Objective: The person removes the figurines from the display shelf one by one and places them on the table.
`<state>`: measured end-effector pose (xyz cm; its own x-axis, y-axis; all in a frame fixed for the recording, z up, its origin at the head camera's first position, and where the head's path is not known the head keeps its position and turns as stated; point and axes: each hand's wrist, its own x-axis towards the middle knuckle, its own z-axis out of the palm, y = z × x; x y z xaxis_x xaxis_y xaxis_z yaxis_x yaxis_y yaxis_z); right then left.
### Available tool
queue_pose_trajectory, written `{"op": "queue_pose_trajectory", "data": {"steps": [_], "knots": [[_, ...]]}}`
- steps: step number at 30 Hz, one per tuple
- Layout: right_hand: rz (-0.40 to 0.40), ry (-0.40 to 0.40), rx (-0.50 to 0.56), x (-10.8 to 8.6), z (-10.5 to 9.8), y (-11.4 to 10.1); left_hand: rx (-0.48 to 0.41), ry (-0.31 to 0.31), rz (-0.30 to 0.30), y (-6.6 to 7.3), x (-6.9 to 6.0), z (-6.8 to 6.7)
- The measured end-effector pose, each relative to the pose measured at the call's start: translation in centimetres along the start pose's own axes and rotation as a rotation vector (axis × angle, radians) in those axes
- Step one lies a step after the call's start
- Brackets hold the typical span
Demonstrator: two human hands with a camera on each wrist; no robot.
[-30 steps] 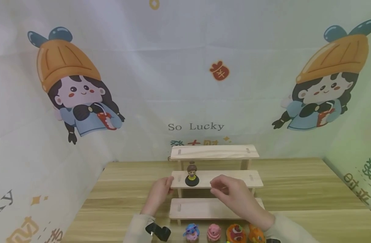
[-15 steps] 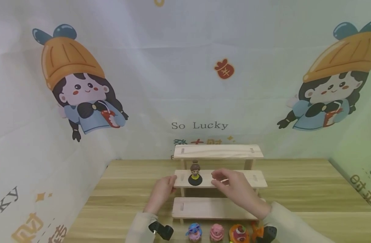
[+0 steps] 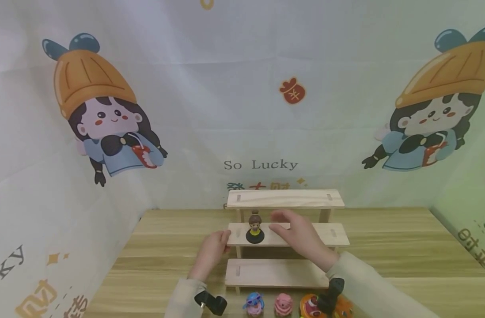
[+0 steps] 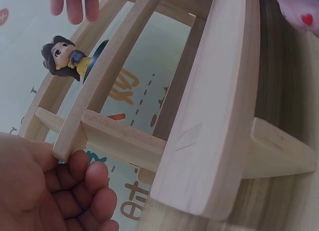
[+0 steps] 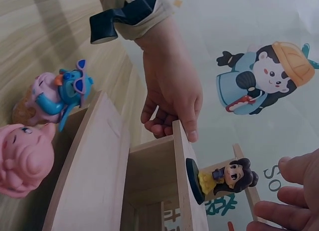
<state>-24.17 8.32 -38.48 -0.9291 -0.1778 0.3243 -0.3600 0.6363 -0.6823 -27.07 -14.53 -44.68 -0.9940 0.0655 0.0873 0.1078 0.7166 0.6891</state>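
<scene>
A small brown-haired doll figurine in a yellow dress (image 3: 255,226) stands upright on a round black base. It is near the left end of the middle board of a three-tier wooden display stand (image 3: 288,272). My left hand (image 3: 211,251) pinches that board's left end, its thumb on top and its curled fingers beneath, as the left wrist view (image 4: 65,191) confirms. Just right of the figurine hovers my right hand (image 3: 300,234), fingers apart and holding nothing. In the right wrist view its fingertips (image 5: 284,213) are close to the figurine's head (image 5: 234,176) without touching it.
In front of the stand are a blue figure with sunglasses (image 3: 253,304), a pink figure (image 3: 283,304) and an orange one (image 3: 308,305), partly hidden by the right wrist camera (image 3: 331,296). A printed cloth (image 3: 195,110) hangs behind the wooden table (image 3: 175,225).
My right hand has lifted slightly and moved left towards the figurine, its fingers spreading. The left hand keeps its hold on the board. The head view has shifted a little.
</scene>
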Motion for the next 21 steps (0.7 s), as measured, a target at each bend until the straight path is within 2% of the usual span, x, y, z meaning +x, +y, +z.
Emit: {"op": "queue_pose_trajectory", "data": {"steps": [8,21], "knots": [[0.014,0.006,0.05,1.2,1.3,-0.6,0.021,0.016,0.006,0.0,-0.1,-0.1],[0.039,-0.024,0.065,2.0,2.6,-0.2,0.024,0.017,0.03,0.1,-0.2,-0.1]]}}
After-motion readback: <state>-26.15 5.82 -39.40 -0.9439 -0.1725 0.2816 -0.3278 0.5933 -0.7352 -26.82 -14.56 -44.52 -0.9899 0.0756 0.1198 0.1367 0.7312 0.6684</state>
